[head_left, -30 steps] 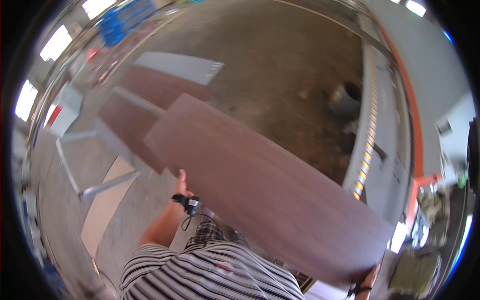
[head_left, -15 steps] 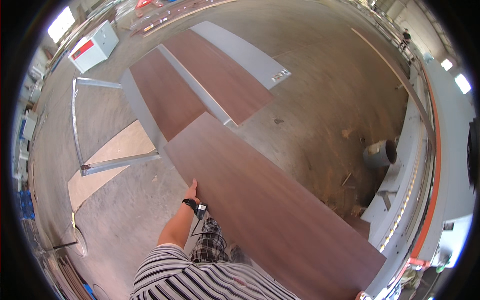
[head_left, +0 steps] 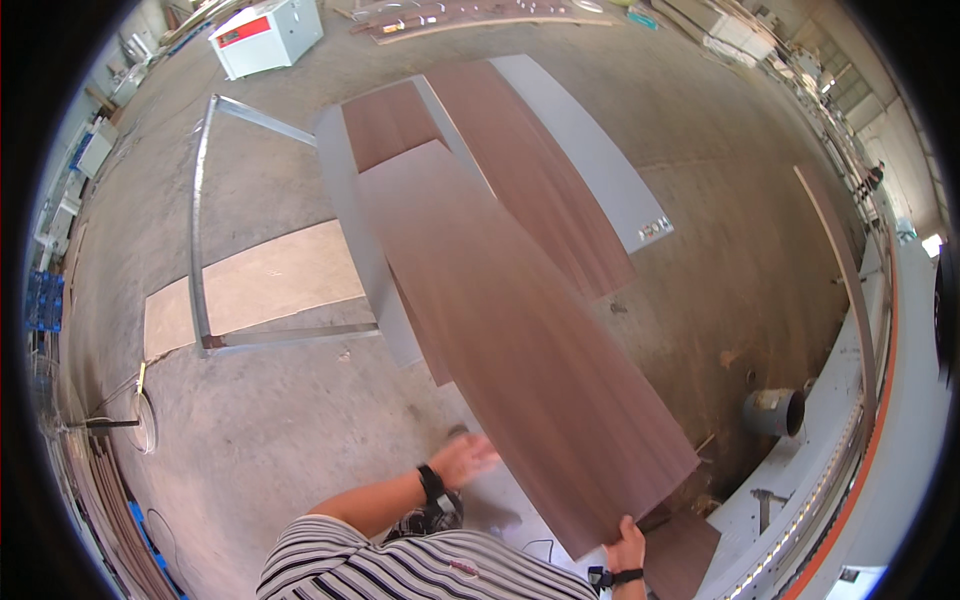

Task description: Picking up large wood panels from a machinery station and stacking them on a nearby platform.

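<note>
A long brown wood-grain panel (head_left: 530, 370) slants from my body out over other panels. My right hand (head_left: 627, 550) grips its near end, thumb on top and the other fingers hidden beneath. Beside the panel's left long edge is my left hand (head_left: 468, 460), its fingers smeared by motion; I cannot tell whether they touch it. The far end of the panel overlaps a stack with a brown panel (head_left: 392, 125) at left, another brown panel (head_left: 530, 180) at right and a grey panel (head_left: 575, 140) along the right side.
A metal frame (head_left: 197, 220) juts left from the stack, above a tan board (head_left: 280, 275) on the floor. At right stand a grey cylinder (head_left: 772, 412) and a long machine bed with an orange strip (head_left: 850, 520). A white cabinet (head_left: 268, 45) stands at far left.
The held panel has moved forward and left, further over the stack, and turned more lengthwise. My left hand has shifted right and toward me along its edge. My right hand has come into fuller view.
</note>
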